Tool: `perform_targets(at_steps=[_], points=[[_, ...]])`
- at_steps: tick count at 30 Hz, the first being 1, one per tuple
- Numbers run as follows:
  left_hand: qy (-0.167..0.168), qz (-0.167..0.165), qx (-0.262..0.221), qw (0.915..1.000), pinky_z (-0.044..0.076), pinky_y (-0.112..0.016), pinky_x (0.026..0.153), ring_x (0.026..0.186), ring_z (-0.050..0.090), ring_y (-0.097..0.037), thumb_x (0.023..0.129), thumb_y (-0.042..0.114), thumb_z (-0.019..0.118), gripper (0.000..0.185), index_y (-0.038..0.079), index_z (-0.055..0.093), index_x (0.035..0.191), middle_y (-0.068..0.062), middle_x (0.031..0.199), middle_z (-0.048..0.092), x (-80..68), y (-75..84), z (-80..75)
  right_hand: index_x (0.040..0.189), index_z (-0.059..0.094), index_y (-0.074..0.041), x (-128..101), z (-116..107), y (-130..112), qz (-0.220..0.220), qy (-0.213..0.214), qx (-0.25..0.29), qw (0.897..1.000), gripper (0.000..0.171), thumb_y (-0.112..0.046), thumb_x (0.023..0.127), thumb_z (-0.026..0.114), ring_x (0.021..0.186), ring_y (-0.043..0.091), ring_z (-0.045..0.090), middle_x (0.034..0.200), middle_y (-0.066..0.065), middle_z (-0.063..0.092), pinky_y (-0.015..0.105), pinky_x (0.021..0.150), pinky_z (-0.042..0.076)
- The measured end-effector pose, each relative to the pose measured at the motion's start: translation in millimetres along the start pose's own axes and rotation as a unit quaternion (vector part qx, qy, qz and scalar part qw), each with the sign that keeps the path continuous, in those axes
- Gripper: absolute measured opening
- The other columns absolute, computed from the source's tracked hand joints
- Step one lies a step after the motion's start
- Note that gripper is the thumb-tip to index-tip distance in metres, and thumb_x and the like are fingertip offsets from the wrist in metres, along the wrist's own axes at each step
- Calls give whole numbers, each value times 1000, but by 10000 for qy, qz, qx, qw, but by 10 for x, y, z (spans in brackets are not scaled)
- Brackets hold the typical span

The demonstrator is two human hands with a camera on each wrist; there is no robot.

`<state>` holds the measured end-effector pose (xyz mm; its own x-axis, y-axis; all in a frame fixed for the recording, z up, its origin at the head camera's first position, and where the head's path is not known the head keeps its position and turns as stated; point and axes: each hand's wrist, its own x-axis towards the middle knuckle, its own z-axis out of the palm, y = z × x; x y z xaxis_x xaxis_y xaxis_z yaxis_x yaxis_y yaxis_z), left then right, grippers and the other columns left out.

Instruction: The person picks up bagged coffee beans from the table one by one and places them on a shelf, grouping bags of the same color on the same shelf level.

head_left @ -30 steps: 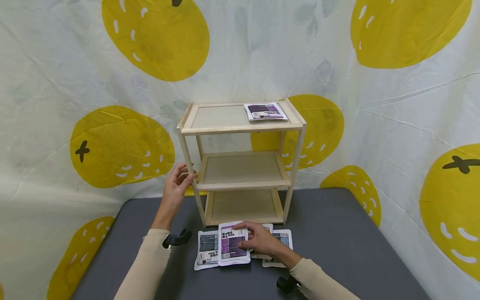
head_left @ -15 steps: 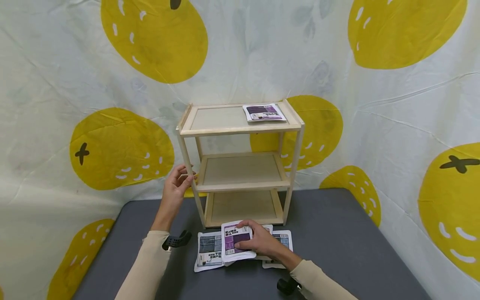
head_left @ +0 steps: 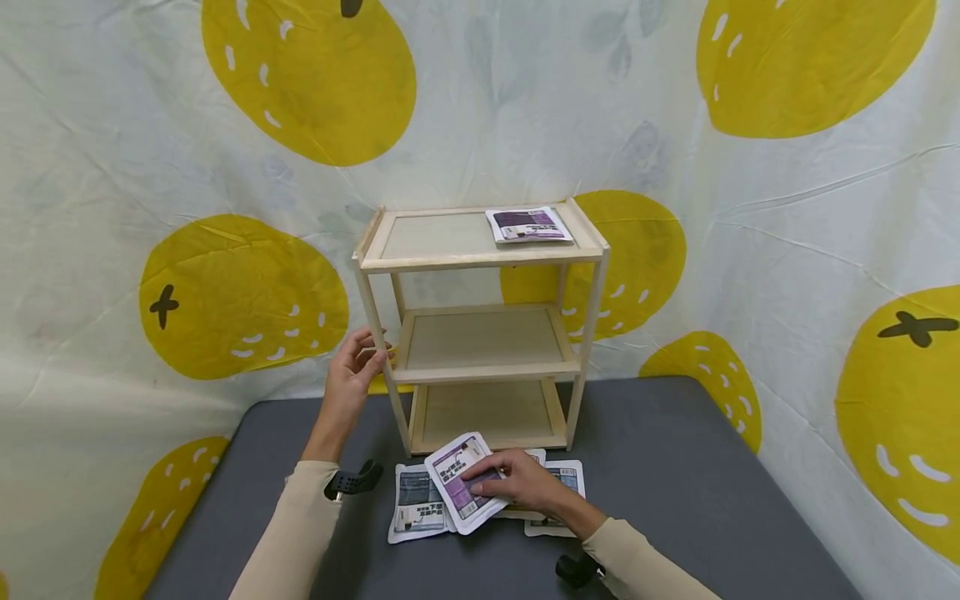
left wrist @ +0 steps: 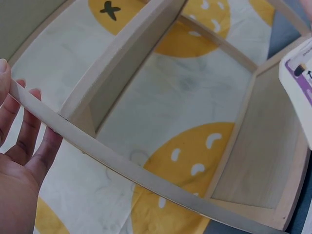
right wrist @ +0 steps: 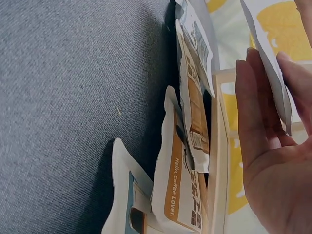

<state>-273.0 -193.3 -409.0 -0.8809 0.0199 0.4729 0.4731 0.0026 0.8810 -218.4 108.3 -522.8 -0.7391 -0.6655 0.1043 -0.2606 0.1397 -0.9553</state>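
While the left hand point(head_left: 351, 372) rests against the front left post of the wooden shelf unit point(head_left: 480, 325), its fingers lie straight along the wood at the middle shelf's height, a loose grip that curls round nothing. The right hand point(head_left: 517, 483) is low in front of the shelf unit, its grip pinched on a purple-and-white packet point(head_left: 457, 482), thumb on the printed face and fingers behind; the packet is tilted, its far corner lifted off the grey counter point(head_left: 675, 483), just in front of the unit's bottom shelf. Just left of that packet a blue-grey packet point(head_left: 416, 502) lies flat on the counter. Under and to the right of the right hand lie more packets point(head_left: 564, 483), overlapping; the right wrist view shows one with orange print point(right wrist: 178, 180) among them, close against the unit's base. On the right end of the unit's top shelf lies another purple packet point(head_left: 528, 224). Behind the shelf unit hangs a cloth with yellow fruit shapes point(head_left: 300, 75).
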Motion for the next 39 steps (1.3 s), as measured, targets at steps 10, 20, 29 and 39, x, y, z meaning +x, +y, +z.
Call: perform_targets(at_steps=[10,20,29,39], points=[[-16,34,-54,10000,56,-25,89,111,62,-40,101,10,62,42,-4,50,139,-31,120,54,-6,-19,-5,119,76,-10,-12,-40,-2,-103,-451,-983,9941,30,-10,90,76,103,15,64,120,6,71,25,86,51],[-47,89,30,9999,55,-25,89,111,63,-37,101,10,60,42,-4,50,139,-28,120,56,-13,-4,-6,110,78,-9,-21,-19,44,145,-173,-823,9963,19,-6,98,64,96,7,63,118,6,73,22,76,53],[2,18,41,10000,55,-25,90,115,59,-47,101,12,61,44,-4,49,140,-34,123,52,-11,-3,0,116,69,-7,-25,-12,41,663,242,-51,9975,34,-7,84,78,90,12,62,120,13,62,24,72,55],[-5,-25,16,10000,55,-26,92,116,58,-49,101,12,61,42,0,51,140,-33,124,53,-9,2,-5,119,75,-17,11,-52,56,310,297,-607,9972,32,-15,87,80,107,18,61,125,5,68,26,89,51]])
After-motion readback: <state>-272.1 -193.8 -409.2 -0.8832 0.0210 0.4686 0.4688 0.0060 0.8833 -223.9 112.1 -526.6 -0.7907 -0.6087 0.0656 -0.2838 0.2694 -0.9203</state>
